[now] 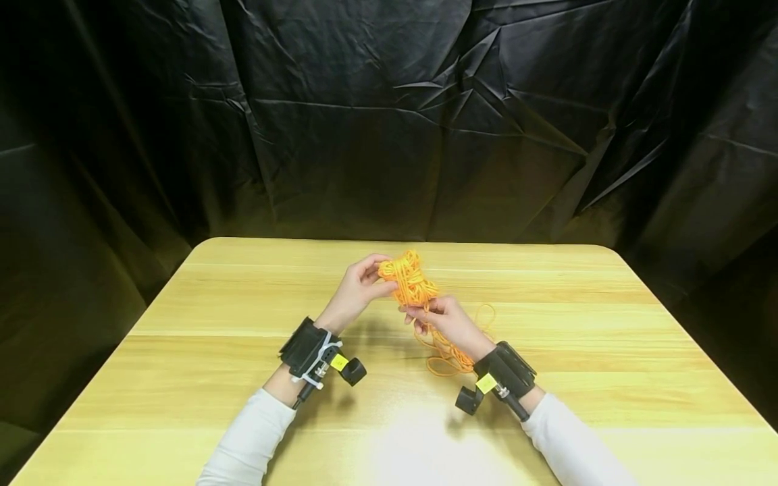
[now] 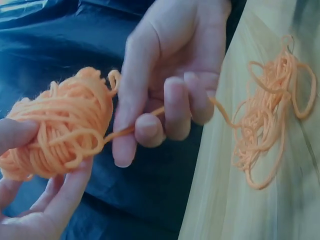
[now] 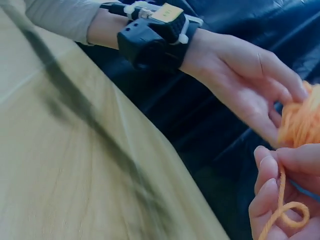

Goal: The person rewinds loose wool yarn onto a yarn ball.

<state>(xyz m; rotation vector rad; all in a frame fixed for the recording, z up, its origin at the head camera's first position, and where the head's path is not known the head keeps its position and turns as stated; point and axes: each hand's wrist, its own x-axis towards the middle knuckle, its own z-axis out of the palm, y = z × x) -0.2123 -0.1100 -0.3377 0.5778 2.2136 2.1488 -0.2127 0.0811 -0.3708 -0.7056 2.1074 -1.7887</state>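
Note:
My left hand grips a wound bundle of orange yarn, thumb on one side and fingers on the other, held up over the table. From the bundle a single strand runs to my right hand, which pinches it between thumb and fingers close beside the bundle. Past the right hand the strand leads down to a loose, looped heap of the same yarn lying on the table. In the right wrist view, the strand makes a small curl below the right fingertips.
The pale wooden table has rounded far corners, and a black sheet hangs behind it. Each wrist wears a black strap with a small camera on a mount. The yarn heap lies under the right forearm.

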